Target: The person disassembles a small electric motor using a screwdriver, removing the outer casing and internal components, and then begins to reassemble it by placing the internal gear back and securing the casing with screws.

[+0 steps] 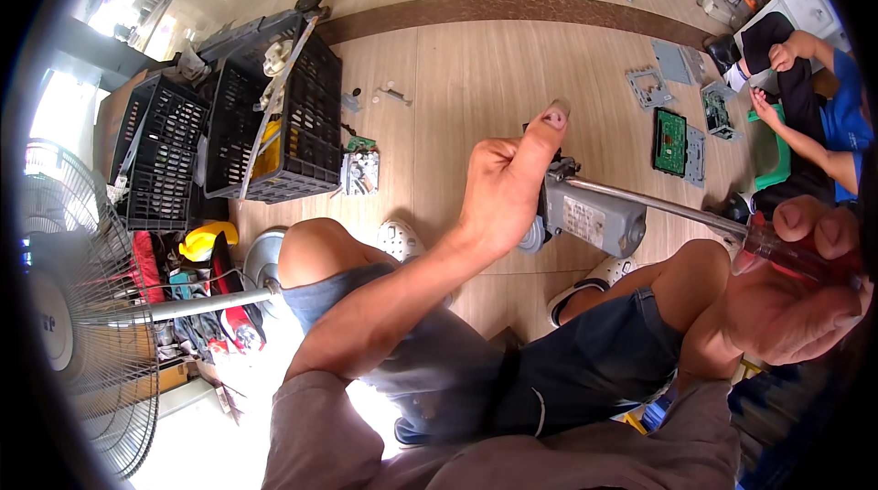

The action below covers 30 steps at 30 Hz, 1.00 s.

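Observation:
My left hand (pixel 505 181) grips a grey motor-like metal unit (pixel 599 220) from its left side, thumb pointing up and away from me. The unit hangs in front of my knees and bears a pale label; a round disc (pixel 531 236) shows at its lower left. In my right hand (pixel 786 307) the fingers are wrapped around the red see-through handle of a screwdriver (pixel 658 204). Its long metal shaft runs leftward to the top of the unit. Where the tip meets the unit is too small to make out.
Black plastic crates (pixel 306 115) stand at the left, beside a standing fan (pixel 82 307). Green circuit boards (pixel 670 140) and metal plates (pixel 649 87) lie on the floor at the right. Another person (pixel 837 124) sits there by a green stool (pixel 768 151).

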Motion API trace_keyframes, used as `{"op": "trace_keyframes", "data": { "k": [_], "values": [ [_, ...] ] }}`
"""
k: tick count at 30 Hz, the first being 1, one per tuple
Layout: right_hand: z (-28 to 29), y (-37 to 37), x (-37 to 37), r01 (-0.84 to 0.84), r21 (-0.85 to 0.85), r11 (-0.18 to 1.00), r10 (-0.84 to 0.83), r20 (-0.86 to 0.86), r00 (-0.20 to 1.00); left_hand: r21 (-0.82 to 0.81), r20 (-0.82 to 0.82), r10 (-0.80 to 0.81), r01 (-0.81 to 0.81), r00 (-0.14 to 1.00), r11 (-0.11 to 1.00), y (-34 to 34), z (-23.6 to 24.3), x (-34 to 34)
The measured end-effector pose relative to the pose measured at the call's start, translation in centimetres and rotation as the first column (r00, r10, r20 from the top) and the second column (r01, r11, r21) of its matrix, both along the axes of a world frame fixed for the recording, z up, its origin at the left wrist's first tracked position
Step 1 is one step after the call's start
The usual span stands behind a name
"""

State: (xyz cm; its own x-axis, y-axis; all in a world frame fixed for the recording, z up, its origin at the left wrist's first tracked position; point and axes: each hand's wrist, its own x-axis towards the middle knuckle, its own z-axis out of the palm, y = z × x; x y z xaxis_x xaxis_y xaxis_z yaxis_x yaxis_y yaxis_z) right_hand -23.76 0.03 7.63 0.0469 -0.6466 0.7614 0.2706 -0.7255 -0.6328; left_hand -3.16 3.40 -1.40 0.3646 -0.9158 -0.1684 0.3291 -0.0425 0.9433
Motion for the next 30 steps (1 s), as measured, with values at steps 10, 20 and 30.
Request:
{"op": "trace_keyframes", "data": {
  "k": [10, 20, 30],
  "values": [
    [0.1, -3.8, 2.4, -0.164, -0.397, 0.903, 0.176, -0.007, 0.984, 0.005, 0.007, -0.004, 0.003, 1.0, 1.0, -0.1, -0.2, 0.0],
    [-0.4, -3.3, -0.1, -0.097, -0.441, 0.893, 0.102, -0.013, 0.995, 0.013, 0.015, -0.016, 0.016, 1.0, 1.0, 0.0, 0.0, -0.1],
    [-1.6, -1.3, 1.1, 0.124, -0.358, 0.926, -0.141, -0.023, 0.99, 0.041, 0.008, 0.012, -0.012, 1.0, 0.999, 0.0, 0.2, 0.2]
  ]
}}
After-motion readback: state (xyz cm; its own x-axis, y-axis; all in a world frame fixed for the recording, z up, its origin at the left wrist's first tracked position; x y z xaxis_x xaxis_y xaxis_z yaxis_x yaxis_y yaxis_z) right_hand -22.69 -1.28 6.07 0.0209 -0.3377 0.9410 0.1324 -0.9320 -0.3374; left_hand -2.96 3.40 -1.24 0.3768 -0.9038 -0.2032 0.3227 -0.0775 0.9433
